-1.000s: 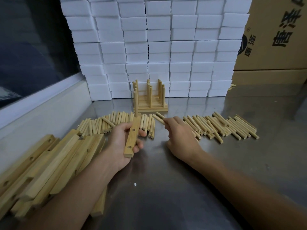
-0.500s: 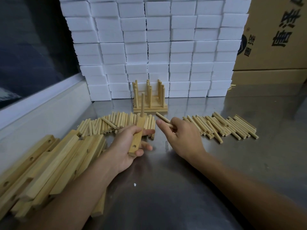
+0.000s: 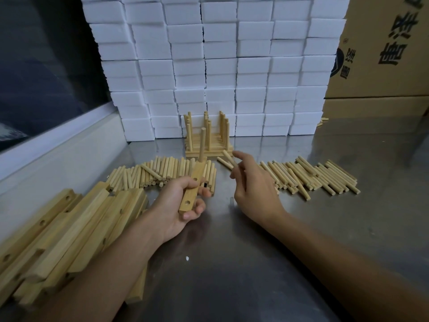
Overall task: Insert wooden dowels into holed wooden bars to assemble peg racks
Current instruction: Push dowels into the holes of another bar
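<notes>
Your left hand (image 3: 178, 203) wraps its fingers around the holed bar (image 3: 192, 185), one dowel (image 3: 202, 145) standing upright in the hole beyond your fingertips. Your right hand (image 3: 253, 189) pinches two loose dowels (image 3: 227, 160). Both parts look light, stiff and smooth; grip each dowel mid-length.

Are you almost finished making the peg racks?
Not nearly. Done: finished racks stacked by the white blocks. In hand: the left hand holds a bar with one dowel standing; the right hand pinches two dowels. Left: many bars and loose dowels.
</notes>
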